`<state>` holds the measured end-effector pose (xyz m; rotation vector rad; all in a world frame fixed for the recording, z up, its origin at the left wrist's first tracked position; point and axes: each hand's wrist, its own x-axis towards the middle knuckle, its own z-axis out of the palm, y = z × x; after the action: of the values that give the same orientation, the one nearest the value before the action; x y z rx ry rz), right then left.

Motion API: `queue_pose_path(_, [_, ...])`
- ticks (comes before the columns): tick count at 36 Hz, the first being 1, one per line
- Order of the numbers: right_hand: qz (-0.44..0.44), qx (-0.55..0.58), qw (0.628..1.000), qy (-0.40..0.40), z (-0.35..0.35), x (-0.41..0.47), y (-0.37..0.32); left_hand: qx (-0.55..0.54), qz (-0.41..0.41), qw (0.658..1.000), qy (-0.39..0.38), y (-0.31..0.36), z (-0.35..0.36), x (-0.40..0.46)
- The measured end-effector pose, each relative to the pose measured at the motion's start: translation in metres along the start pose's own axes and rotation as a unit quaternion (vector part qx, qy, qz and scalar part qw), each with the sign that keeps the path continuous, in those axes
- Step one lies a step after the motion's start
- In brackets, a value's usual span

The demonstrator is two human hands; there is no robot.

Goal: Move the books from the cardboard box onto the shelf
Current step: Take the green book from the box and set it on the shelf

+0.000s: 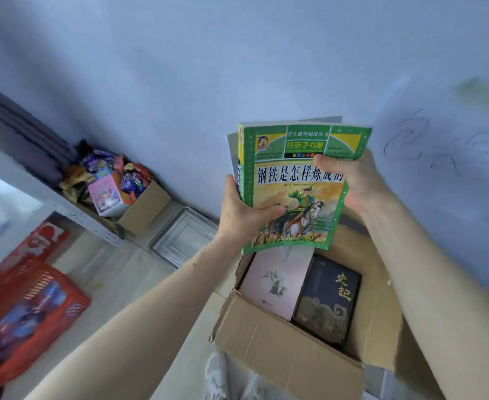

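Cardboard box [283, 350] below, both hands gripping green book [301, 186]

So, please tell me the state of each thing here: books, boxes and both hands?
green book: lifted above the box, held by both hands
left hand: gripping its left edge
right hand: gripping its right side
cardboard box: flaps open
pink book: lying flat in the box
dark book: flat beside it
smaller box: open, overfilled
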<state>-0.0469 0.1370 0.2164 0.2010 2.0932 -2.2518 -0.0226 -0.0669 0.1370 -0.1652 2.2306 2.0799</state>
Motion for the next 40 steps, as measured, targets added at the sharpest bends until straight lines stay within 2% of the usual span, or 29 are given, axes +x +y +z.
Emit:
queue_pose_path(9, [-0.048, -0.016, 0.983, -0.177, 0.186, -0.013, -0.117, -0.035, 0.067, 0.986, 0.151, 0.107, -0.173, -0.053])
queue_pose_path(20, [-0.060, 0.028, 0.910, -0.409, 0.521, -0.118, -0.146, -0.023, 0.086, 0.929, 0.360, 0.153, -0.468, -0.219])
queue_pose_path(23, [-0.032, 0.034, 0.892, -0.450, 0.614, -0.163, -0.148, -0.004, 0.084, 0.907, 0.414, 0.160, -0.547, -0.274])
queue_pose_path(28, [-0.028, 0.068, 0.873, -0.482, 0.748, -0.234, -0.158, 0.043, 0.077, 0.870, 0.485, 0.172, -0.663, -0.350])
queue_pose_path(31, [-0.032, 0.087, 0.850, -0.519, 0.818, -0.270, -0.162, 0.069, 0.070, 0.846, 0.523, 0.177, -0.725, -0.388])
queue_pose_path(40, [-0.052, 0.115, 0.803, -0.583, 1.005, -0.339, -0.169, 0.095, 0.101, 0.801, 0.582, 0.184, -0.894, -0.454])
